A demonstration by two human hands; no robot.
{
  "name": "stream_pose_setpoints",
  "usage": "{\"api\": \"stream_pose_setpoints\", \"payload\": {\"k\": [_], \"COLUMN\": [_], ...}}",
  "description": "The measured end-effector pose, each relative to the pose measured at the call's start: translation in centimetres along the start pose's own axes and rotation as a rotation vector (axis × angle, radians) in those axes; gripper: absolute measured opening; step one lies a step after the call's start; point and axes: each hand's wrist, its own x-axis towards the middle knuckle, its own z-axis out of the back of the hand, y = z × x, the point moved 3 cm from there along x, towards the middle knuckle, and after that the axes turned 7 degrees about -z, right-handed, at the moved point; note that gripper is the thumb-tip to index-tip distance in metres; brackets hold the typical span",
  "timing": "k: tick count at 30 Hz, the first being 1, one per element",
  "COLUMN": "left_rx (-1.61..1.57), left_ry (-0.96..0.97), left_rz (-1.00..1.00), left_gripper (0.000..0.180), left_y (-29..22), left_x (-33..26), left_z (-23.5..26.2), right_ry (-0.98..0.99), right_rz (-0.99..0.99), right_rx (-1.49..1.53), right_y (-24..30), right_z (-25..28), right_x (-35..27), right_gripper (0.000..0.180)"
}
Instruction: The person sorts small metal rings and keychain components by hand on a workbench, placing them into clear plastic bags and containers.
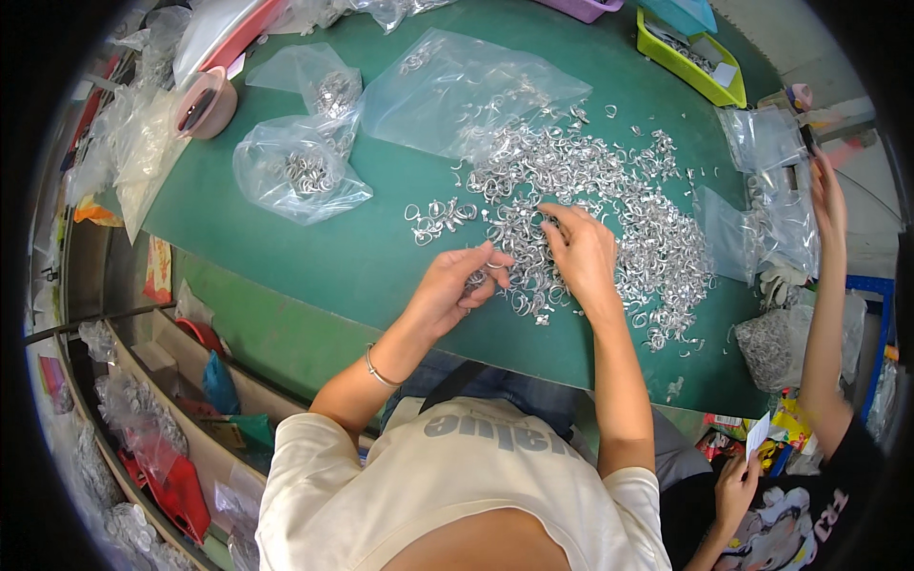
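Across the green table lies a broad pile of small silver rings (657,238), some of them apparently open bands. My left hand (457,288) is closed at the near left edge of the pile, with several silver rings (476,279) in its curled fingers. Over the middle of the pile, my right hand (583,252) reaches down with thumb and forefinger apart, its fingertips at the loose rings. A small separate cluster of rings (440,219) lies just beyond my left hand.
Clear plastic bags with rings (303,171) lie at the left, and a large flat bag (457,90) behind the pile. A pink bowl (207,103) and a yellow-green basket (690,59) stand near the far edges. At the right, a co-worker's arm (826,314) reaches towards plastic bags.
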Motion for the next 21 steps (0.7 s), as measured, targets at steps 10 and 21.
{"api": "stream_pose_setpoints", "payload": {"k": [10, 21], "left_rx": [-0.009, 0.007], "left_ry": [0.008, 0.008], "left_rz": [0.005, -0.042], "left_gripper": [0.035, 0.033], "left_y": [0.1, 0.1], "left_x": [-0.6, -1.0], "left_z": [-0.2, -0.1], "right_ry": [0.127, 0.128], "right_rz": [-0.175, 0.002], "right_rx": [-0.005, -0.18], "right_y": [-1.2, 1.4], "right_z": [0.4, -0.7], "right_x": [0.1, -1.1], "right_gripper": [0.008, 0.014]}}
